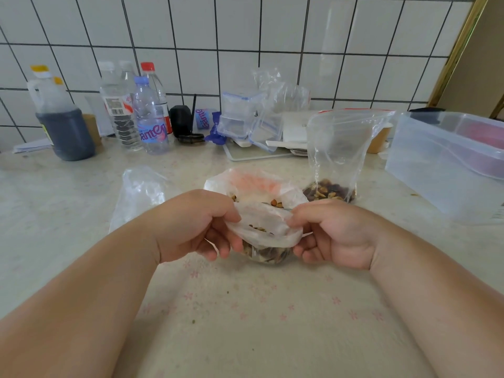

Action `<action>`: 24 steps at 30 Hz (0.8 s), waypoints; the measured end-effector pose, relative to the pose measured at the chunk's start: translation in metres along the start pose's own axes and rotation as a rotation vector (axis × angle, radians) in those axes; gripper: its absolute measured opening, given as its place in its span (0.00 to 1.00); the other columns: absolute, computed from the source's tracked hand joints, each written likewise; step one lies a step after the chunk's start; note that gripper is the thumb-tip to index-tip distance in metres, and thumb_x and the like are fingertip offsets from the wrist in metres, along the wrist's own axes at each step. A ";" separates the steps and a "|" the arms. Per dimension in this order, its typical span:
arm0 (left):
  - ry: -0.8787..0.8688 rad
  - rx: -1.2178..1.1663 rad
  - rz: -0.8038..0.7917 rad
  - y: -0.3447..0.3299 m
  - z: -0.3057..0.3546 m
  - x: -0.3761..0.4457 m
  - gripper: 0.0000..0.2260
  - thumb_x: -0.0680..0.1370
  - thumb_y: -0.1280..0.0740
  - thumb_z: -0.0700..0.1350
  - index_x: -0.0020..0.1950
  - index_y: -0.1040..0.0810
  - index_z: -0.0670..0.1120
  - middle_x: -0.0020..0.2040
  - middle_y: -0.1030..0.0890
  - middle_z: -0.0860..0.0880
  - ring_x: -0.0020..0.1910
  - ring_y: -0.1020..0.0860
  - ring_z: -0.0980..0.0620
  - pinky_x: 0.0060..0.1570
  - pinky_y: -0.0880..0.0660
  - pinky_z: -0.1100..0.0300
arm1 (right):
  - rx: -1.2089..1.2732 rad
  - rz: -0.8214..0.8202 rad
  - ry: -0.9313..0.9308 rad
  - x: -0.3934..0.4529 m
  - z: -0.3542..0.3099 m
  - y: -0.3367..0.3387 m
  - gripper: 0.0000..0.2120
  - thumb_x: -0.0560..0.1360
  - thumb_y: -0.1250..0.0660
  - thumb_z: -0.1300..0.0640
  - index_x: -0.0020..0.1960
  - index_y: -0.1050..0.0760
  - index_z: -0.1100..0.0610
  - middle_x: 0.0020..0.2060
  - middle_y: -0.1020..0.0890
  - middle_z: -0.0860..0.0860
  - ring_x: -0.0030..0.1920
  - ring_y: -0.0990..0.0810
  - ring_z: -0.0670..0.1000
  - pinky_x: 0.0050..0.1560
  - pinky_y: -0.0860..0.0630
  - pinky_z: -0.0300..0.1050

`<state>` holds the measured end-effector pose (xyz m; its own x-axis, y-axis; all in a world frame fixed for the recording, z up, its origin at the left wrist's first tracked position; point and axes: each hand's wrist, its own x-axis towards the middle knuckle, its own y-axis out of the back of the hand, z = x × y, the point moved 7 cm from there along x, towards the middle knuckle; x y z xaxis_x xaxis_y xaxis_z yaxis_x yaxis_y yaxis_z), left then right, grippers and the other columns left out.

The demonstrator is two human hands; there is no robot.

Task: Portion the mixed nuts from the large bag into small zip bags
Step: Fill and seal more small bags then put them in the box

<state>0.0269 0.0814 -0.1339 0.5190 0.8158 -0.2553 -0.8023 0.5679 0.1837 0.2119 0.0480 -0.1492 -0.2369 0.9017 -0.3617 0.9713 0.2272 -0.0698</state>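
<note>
A white tiled wall stands behind a pale counter [81, 186] with little pink flowers on it. In the middle of the frame, the left hand [196, 225] and the right hand [335, 236] each pinch one side of the cloudy large bag [261, 214], holding its mouth. Some nuts [276, 204] still show inside, and there may be a small bag under it, but that part is hard to see. To the right of the middle, one small zip bag [338, 156] stands open with only a little heap of nuts at the bottom. Empty zip bags [245, 115] wait by the wall. I think most of the job is left.
</note>
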 end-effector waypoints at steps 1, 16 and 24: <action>-0.019 0.045 -0.005 -0.002 0.002 -0.001 0.07 0.69 0.33 0.43 0.34 0.16 0.46 0.35 0.18 0.37 0.27 0.24 0.46 0.23 0.28 0.60 | 0.024 0.014 -0.003 0.001 0.000 0.001 0.06 0.77 0.34 0.63 0.43 0.22 0.61 0.32 0.21 0.56 0.27 0.23 0.51 0.26 0.26 0.40; 0.021 -0.032 0.073 0.001 -0.004 0.002 0.10 0.66 0.23 0.52 0.35 0.14 0.46 0.34 0.17 0.44 0.26 0.27 0.54 0.23 0.28 0.63 | 0.092 0.142 0.111 0.009 -0.005 0.013 0.11 0.70 0.29 0.71 0.50 0.20 0.60 0.38 0.18 0.56 0.31 0.23 0.49 0.27 0.28 0.39; -0.141 0.380 0.330 0.010 0.006 0.003 0.10 0.75 0.30 0.36 0.34 0.27 0.43 0.29 0.17 0.47 0.24 0.23 0.54 0.25 0.26 0.63 | -0.749 0.523 0.266 -0.006 -0.024 0.023 0.10 0.63 0.30 0.58 0.41 0.18 0.46 0.28 0.22 0.41 0.31 0.25 0.43 0.33 0.31 0.38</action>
<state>0.0222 0.0904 -0.1268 0.3118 0.9501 -0.0004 -0.7801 0.2563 0.5707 0.2348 0.0564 -0.1261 0.1378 0.9891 0.0517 0.7126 -0.1353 0.6884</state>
